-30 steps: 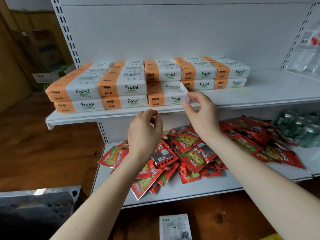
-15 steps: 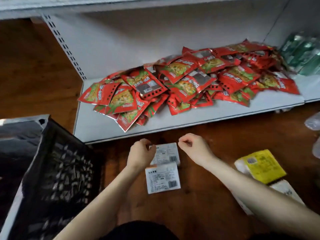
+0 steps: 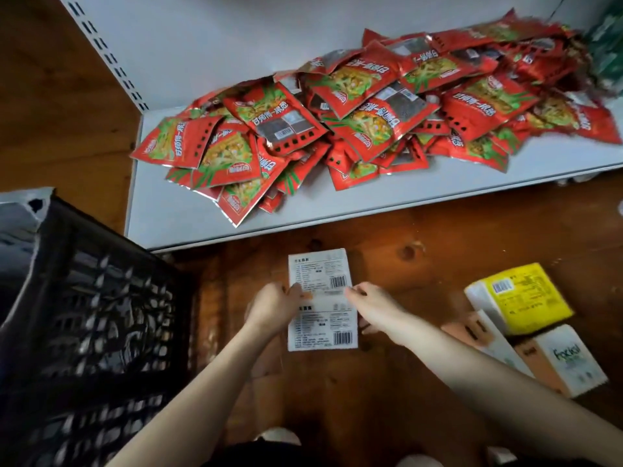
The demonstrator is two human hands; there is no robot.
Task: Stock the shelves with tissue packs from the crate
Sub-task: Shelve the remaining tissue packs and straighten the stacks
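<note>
left hand (image 3: pixel 273 307) and right hand (image 3: pixel 372 306) are off the top shelf and onto the next white tissue packs (image 3: pixel 322 299) on the floor.

a second ago both hands were up squaring the stacked row; half a second ago they hovered curled over this pair. now the left hand's fingers curl onto the pair's left edge and the right hand pinches the right edge, both near the seam. so the last placement reads as done and a two-pack pickup is starting, with no lift yet. the packs lie flat, end to end, touching, on the wooden floor (image 3: pixel 421 237) just in front of the lower shelf (image 3: pixel 188 217); white wrap, barcode labels up. black crate (image 3: pixel 84 315) is to the left, its contents unclear. a yellow pack (image 3: pixel 521 298) and a white-and-orange pack (image 3: pixel 566 364) wait to the right, red snack packets (image 3: pixel 337 123) piled on the shelf.
</note>
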